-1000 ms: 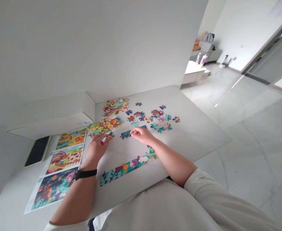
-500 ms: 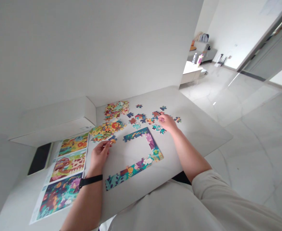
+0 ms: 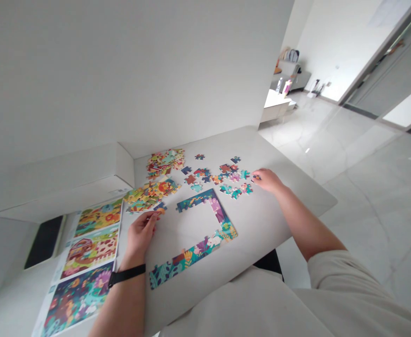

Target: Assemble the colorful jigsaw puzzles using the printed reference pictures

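My left hand (image 3: 142, 234), with a black band at the wrist, pinches an orange and dark blue puzzle piece (image 3: 161, 210) left of the joined puzzle strip (image 3: 202, 246). That strip runs along the near edge, the right side and part of the far edge of a frame shape. At the right end of the loose pieces (image 3: 225, 168), my right hand (image 3: 269, 180) has its fingers closed on a small dark blue and orange puzzle piece (image 3: 256, 177). Its fingertips partly cover that piece, which is at or just above the table top.
Piles of yellowish puzzle pieces (image 3: 152, 193) and mixed pieces (image 3: 165, 161) lie at the back left. A sheet with three printed pictures (image 3: 89, 250) and a dark-screened phone (image 3: 44, 241) lie left, beside a white box (image 3: 68, 187). The table's right edge (image 3: 298, 164) borders the floor.
My right hand has moved right, from the middle of the loose pieces to the piece at their right end. My left hand still pinches its piece. The view has shifted slightly.
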